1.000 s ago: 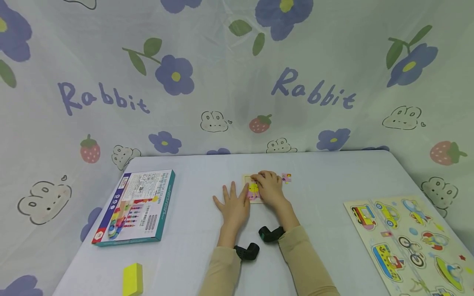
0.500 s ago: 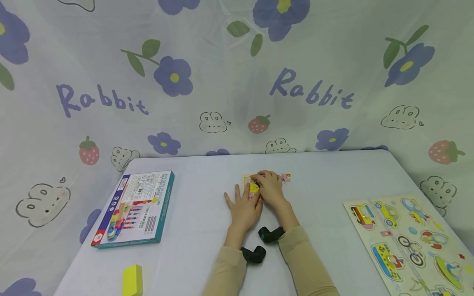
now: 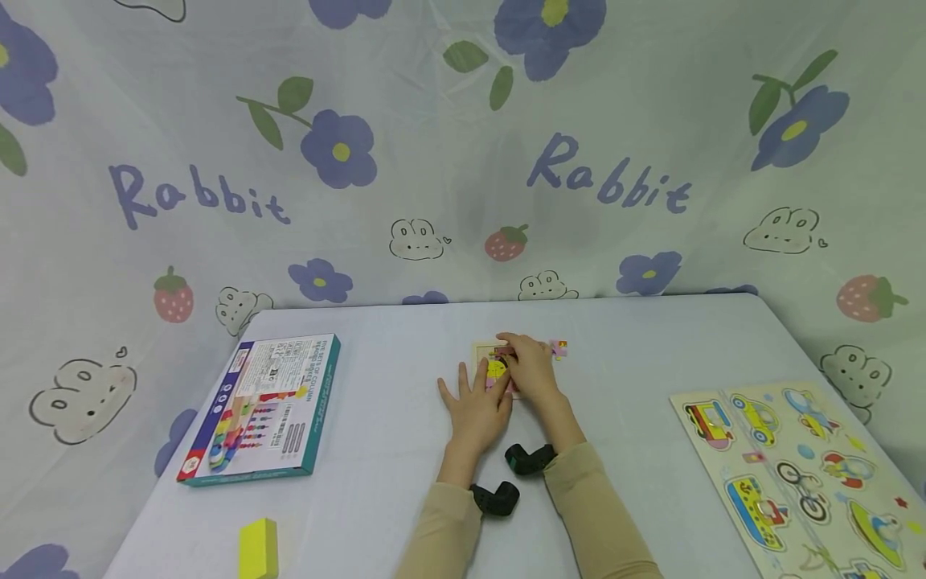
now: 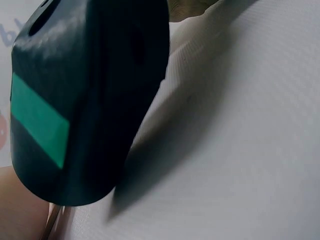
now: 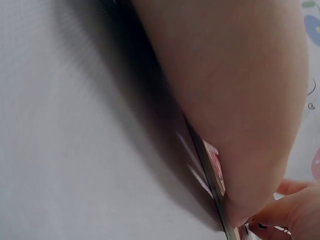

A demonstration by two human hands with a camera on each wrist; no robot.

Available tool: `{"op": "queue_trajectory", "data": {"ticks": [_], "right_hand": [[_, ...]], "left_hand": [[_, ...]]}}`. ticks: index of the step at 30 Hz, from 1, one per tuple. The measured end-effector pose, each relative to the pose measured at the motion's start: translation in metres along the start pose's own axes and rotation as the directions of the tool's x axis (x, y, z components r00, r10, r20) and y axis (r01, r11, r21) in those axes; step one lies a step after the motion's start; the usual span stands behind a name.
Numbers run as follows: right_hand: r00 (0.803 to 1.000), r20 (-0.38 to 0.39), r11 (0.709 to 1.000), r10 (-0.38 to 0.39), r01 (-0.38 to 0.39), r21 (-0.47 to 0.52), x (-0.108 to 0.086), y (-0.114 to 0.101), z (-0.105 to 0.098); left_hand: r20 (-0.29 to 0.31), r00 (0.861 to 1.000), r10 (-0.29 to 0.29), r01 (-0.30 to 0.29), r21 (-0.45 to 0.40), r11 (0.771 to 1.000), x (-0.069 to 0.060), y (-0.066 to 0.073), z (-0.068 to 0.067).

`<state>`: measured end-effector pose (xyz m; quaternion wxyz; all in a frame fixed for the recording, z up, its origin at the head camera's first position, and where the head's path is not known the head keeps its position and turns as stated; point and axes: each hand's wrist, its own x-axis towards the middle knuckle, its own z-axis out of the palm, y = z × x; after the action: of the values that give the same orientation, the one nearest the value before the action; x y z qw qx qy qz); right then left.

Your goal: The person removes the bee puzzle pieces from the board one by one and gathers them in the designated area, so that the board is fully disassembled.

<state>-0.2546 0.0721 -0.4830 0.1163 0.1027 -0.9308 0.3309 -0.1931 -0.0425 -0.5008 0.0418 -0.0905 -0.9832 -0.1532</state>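
A: Where's the puzzle board (image 3: 477, 354)?
B: Flat on the far middle of the table (image 3: 369, 434), partly hidden under both hands.
A: How will it handle?
B: Light and stiff, I'd guess, like thin wood; its edge looks slim from the right wrist. I'd steady it by the bare frame on the left, clear of the picture.
A: And the loose piece (image 3: 559, 348) just right of the right hand?
B: Probably feather-light and easy to skid on cloth. Better pinched by opposite edges than pushed from above, and not forced, since its little tabs could chip.
A: The fingers?
B: The left hand (image 3: 476, 412) has them spread wide, reaching the board's near part. The right hand (image 3: 534, 370) bends its fingers over the far right; something reddish-brown shows beneath, but I can't tell whether it's pinched.
A: Further out?
B: The boxed set (image 3: 271, 402) lies left, the yellow block (image 3: 258, 548) near left, the larger picture board (image 3: 723, 464) near right.
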Motion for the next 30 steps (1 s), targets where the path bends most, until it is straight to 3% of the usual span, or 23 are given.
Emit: {"op": "queue_trajectory", "data": {"ticks": [7,16,24,30], "right_hand": [[0.999,-0.046,0.999,0.008,-0.006,0.048,-0.0003,0.002,-0.0009],[0.998,-0.028,0.991,0.063,-0.059,0.118,-0.0013,0.0012,-0.0033],[0.997,-0.02,0.991,0.08,-0.078,0.113,-0.001,0.0007,-0.0028],[0.998,-0.038,0.994,0.046,-0.042,0.099,-0.0008,0.0015,-0.0023]], "left_hand": [[0.002,1.0,-0.003,0.003,-0.003,1.0,0.0001,-0.0001,0.0001],[0.0,1.0,-0.006,0.006,-0.004,1.0,-0.0004,0.0007,-0.0006],[-0.002,1.0,-0.009,0.009,-0.017,1.0,-0.0012,0.0012,-0.0017],[0.004,1.0,-0.012,0.012,-0.032,0.999,-0.0015,0.0017,-0.0028]]}}
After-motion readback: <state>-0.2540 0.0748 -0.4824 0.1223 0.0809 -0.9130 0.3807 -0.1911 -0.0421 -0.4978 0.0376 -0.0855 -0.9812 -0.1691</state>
